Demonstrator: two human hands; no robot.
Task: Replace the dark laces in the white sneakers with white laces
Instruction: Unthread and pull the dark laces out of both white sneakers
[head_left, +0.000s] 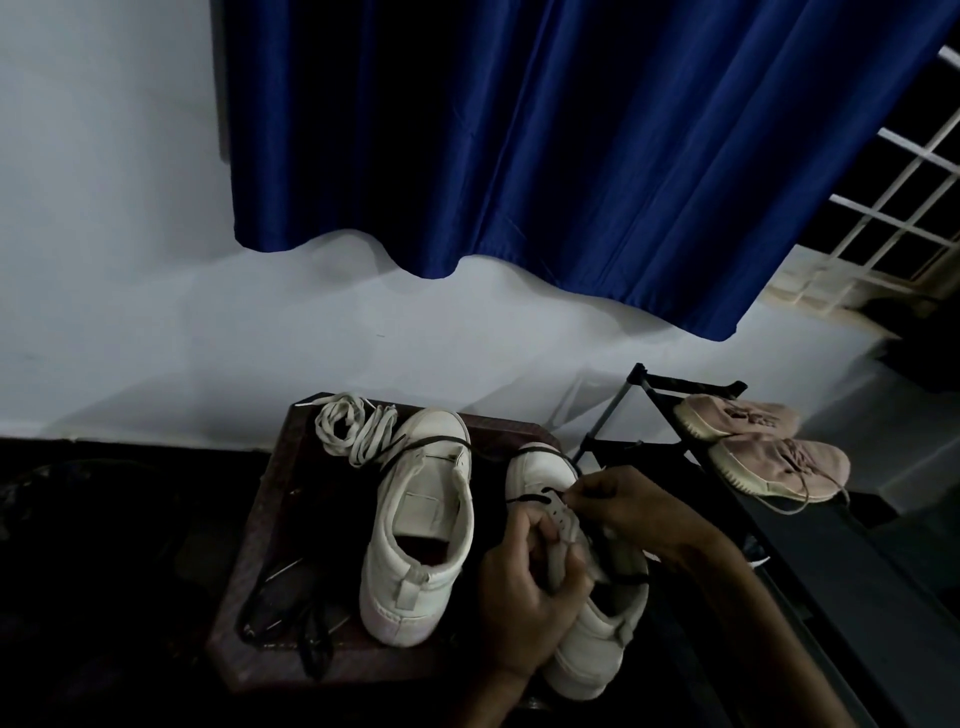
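Note:
Two white sneakers stand on a dark wooden stool (270, 525). The left sneaker (421, 525) has no lace in its eyelets. A dark lace (441, 442) trails across its toe to the right sneaker (587, 639). My left hand (524, 597) grips the tongue and upper of the right sneaker. My right hand (628, 509) pinches the dark lace at the eyelets near the toe. A bundle of white laces (356, 431) lies at the stool's far left corner. Another dark lace (291, 613) lies loose at the stool's near left.
A black shoe rack (810, 566) stands to the right with a pair of pink sneakers (763, 447) on top. A blue curtain (571, 156) hangs over the pale wall behind. The floor around the stool is dark.

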